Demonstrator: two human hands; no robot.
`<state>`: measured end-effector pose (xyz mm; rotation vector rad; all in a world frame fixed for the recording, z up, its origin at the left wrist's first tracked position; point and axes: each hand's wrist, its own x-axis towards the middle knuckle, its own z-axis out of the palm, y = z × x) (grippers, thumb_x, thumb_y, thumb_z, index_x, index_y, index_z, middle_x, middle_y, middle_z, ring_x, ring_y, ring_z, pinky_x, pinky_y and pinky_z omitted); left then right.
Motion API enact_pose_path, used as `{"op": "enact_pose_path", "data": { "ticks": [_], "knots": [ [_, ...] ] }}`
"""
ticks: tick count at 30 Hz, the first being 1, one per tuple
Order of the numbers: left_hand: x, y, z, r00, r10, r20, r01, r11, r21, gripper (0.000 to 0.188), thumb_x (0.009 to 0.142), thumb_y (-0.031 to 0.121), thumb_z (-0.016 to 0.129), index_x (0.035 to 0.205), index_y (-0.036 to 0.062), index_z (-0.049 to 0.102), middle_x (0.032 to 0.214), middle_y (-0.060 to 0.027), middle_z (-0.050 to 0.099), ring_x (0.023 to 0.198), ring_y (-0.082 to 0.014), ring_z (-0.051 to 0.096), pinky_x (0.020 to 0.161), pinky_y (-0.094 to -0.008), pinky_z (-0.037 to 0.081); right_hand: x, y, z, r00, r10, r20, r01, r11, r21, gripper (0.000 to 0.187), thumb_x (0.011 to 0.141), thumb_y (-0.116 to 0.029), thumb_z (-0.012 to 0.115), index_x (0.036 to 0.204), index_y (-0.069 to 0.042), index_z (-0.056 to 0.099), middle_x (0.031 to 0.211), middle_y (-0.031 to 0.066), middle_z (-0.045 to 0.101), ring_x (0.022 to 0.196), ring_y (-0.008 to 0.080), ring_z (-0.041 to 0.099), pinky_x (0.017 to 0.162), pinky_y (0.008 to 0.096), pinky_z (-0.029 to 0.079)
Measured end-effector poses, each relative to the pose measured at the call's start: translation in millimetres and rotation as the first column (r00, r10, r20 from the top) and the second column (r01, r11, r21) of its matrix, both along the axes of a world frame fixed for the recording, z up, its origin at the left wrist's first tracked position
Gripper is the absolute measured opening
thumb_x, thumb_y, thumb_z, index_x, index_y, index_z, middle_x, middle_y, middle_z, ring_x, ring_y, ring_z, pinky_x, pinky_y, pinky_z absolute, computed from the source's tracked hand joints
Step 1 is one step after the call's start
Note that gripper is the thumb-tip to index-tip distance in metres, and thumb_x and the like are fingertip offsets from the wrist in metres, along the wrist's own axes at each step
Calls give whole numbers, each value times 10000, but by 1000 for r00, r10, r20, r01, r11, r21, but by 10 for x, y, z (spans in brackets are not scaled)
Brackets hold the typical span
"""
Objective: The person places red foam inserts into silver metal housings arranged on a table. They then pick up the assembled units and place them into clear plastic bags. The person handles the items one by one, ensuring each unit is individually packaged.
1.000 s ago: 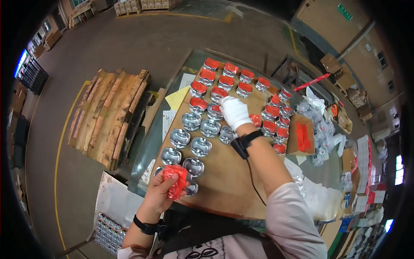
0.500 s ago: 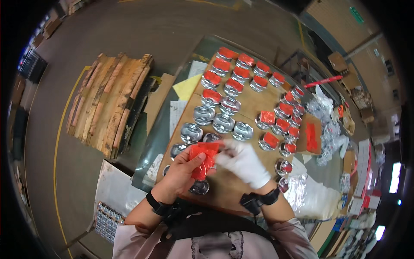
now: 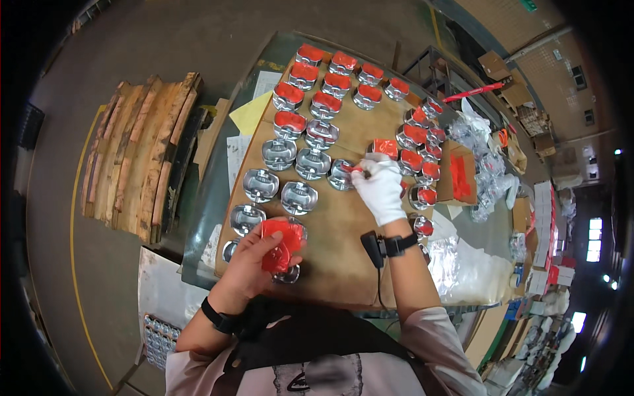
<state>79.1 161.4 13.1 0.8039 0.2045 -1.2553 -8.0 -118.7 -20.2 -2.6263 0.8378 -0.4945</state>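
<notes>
My bare left hand (image 3: 247, 264) grips a stack of red plastic sheets (image 3: 277, 245) just above the near left of the board. Under and around it stand bare metal pistons, one of them a piston (image 3: 247, 218) beyond my fingers. My white-gloved right hand (image 3: 383, 188) is closed in a pinch on a red plastic sheet (image 3: 352, 169). Only a small bit of that sheet shows, at the right edge of a silvery piston (image 3: 339, 177). Farther off, several pistons, such as one piston (image 3: 289, 124) on the left, have red sheet over their tops.
Brown cardboard (image 3: 343, 257) covers the table under the pistons. To the right are an open carton (image 3: 458, 173) with red sheet inside and crumpled clear plastic bags (image 3: 487, 168). Wooden pallets (image 3: 142, 158) stand on the floor at left. A tray of pistons (image 3: 162, 336) sits low at left.
My right hand has left the stack in my left hand and moved away and right to a bare piston, carrying a red plastic sheet. The left hand keeps the stack.
</notes>
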Motion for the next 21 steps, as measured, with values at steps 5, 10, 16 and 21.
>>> {"op": "enact_pose_path", "data": {
  "ticks": [5, 10, 16, 21],
  "knots": [
    [62, 20, 3, 999, 28, -31, -31, 991, -127, 394, 940, 110, 591, 1310, 23, 488, 1203, -130, 608, 1083, -268, 626, 889, -417, 554, -52, 141, 167, 993, -13, 120, 29, 991, -131, 377, 694, -123, 743, 1051, -35, 657, 1108, 185, 624, 1048, 330, 584, 905, 422, 483],
    [-26, -35, -161, 986, 92, 141, -84, 994, -64, 381, 874, 73, 704, 1217, 54, 540, 1079, -75, 654, 941, -189, 662, 701, -316, 578, -111, 1002, 782, 983, 168, -81, -26, 552, 833, 338, 783, -183, 774, 1040, -24, 624, 848, 27, 643, 751, 88, 578, 694, 240, 509],
    [-29, -49, -123, 962, 216, 165, -233, 968, 89, 305, 864, 105, 726, 1126, 94, 570, 1005, -49, 656, 879, -168, 653, 656, -296, 565, -40, 1199, 516, 974, -217, 65, -21, 200, 979, 178, 849, -119, 711, 888, 41, 643, 714, 25, 642, 612, 41, 562, 538, 223, 462],
    [127, 130, -71, 962, 245, 121, -252, 967, 45, 310, 926, 113, 628, 1221, 76, 540, 1141, -94, 628, 976, -205, 643, 764, -352, 579, 503, 366, 148, 987, 148, 64, -144, 988, -57, 97, 799, -130, 684, 855, -50, 681, 865, 148, 628, 847, 321, 638, 715, 436, 520]
  ]
}}
